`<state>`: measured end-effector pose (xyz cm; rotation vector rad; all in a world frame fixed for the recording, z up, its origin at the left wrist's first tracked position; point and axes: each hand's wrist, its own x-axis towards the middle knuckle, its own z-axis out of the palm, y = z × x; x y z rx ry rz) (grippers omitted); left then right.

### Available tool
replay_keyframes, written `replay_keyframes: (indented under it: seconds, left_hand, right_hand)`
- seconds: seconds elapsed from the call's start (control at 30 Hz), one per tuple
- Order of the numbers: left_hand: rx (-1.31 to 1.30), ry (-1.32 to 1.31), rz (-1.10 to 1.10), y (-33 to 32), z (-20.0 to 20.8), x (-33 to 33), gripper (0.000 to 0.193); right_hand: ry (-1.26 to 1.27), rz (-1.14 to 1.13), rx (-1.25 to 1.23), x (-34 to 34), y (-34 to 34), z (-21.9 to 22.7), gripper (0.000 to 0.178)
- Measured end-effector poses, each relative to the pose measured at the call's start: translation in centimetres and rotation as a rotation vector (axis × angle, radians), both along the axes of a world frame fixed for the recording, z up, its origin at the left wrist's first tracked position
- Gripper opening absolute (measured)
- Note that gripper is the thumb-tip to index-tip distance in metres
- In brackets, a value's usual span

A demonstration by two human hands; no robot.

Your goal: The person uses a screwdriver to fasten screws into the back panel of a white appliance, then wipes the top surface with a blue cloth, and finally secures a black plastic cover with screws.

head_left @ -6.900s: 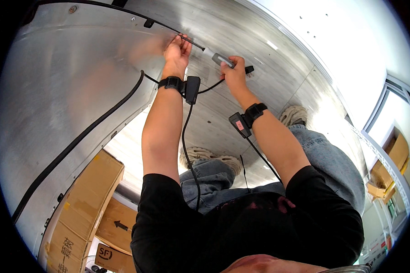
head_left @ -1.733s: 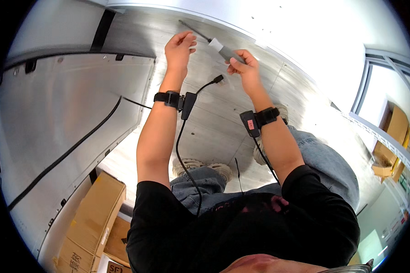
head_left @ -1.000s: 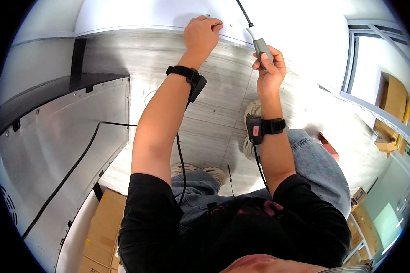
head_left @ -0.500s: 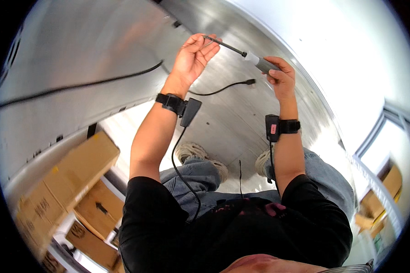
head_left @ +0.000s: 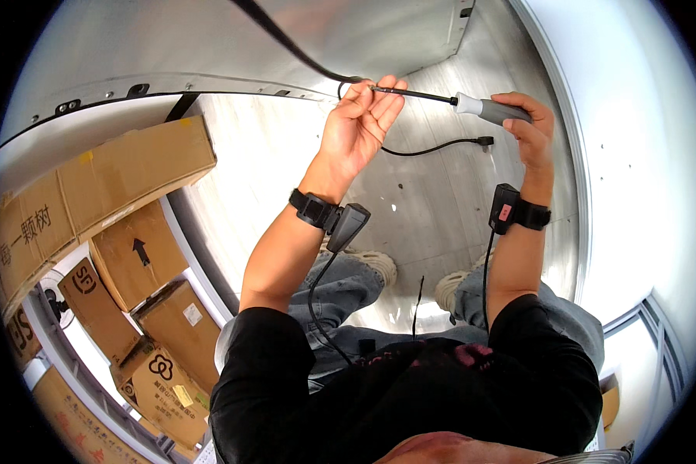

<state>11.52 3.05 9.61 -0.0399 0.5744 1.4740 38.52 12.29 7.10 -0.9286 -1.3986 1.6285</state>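
Observation:
My right hand (head_left: 533, 131) is wrapped around the grey handle of a screwdriver (head_left: 472, 104), whose dark shaft points left. At the tip, the thumb and forefinger of my left hand (head_left: 353, 130) are pinched together, the palm turned up and the other fingers stretched out. Something tiny seems to sit between them at the tip, too small to name. Just beyond these fingers a large silvery metal panel (head_left: 185, 54) stands close. A thick black cable (head_left: 286, 40) crosses it and passes behind my left hand.
A black plug (head_left: 485, 141) on a cord lies over the light plank floor (head_left: 410, 209). Cardboard boxes (head_left: 143, 170) are stacked on a metal rack at the left. A white wall (head_left: 642, 155) rises on the right. Cords hang from the black devices strapped to both wrists.
Both hands and the screwdriver have shifted right and slightly down in view. The shaft lies more level. My view has turned, showing more boxes and the panel's lower edge.

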Motion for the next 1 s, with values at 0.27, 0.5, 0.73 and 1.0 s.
replay_keyframes:
  seconds: [0.27, 0.5, 0.73, 1.0]
  left_hand:
    - [-0.201, 0.113, 0.177, -3.1, -2.1, -2.3, 0.012]
    - [-0.339, 0.097, 0.307, -6.0, -6.1, -5.2, 0.014]
    - [-0.448, 0.010, 0.364, -7.3, -10.9, -8.0, 0.024]
    - [-0.409, -0.094, 0.241, -6.2, -13.8, -8.4, 0.020]
  right_hand:
    - [-0.168, 0.130, 0.112, -4.0, 0.3, 1.9, 0.030]
    - [-0.324, 0.185, 0.214, -8.7, -3.4, 1.2, 0.027]
    - [-0.476, 0.163, 0.215, -12.4, -7.6, 0.1, 0.025]
    - [-0.535, 0.023, 0.075, -11.6, -10.3, -1.6, 0.025]
